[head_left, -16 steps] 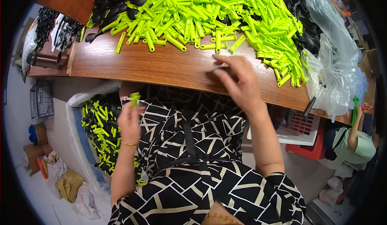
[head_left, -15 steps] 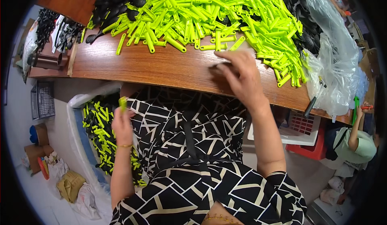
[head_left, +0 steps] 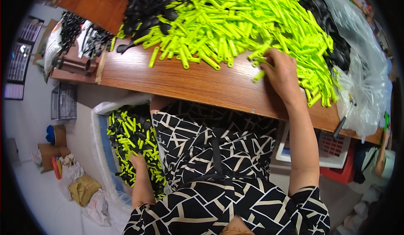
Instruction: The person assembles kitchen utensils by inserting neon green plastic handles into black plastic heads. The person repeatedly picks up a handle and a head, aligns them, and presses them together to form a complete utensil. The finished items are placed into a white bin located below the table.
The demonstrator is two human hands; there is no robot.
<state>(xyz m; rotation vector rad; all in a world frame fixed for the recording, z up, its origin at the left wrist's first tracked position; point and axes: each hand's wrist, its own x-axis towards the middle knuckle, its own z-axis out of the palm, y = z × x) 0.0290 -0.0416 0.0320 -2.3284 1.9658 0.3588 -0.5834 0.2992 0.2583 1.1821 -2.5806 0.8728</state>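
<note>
A large heap of neon-yellow plastic handles lies on the wooden table, mixed at its edges with black, paddle-ended pieces. At the heap's near edge, my right hand has its thumb and fingers closed on a neon-yellow handle; other handles lie right beside the fingertips. Down to the left of my lap, my left hand reaches into a bin lined with clear plastic. Black pieces with neon-yellow handles fill it. The left fingers are too indistinct to read.
Clear plastic sheeting and a black-handled tool lie at the table's right end. A white crate stands below the table on the right. Bags and a grey basket are on the left. Another person's arm shows far right.
My left hand has gone down into the bin; the yellow piece it held no longer shows in it. My right hand has closed on a handle at the heap's edge. The view has shifted left.
</note>
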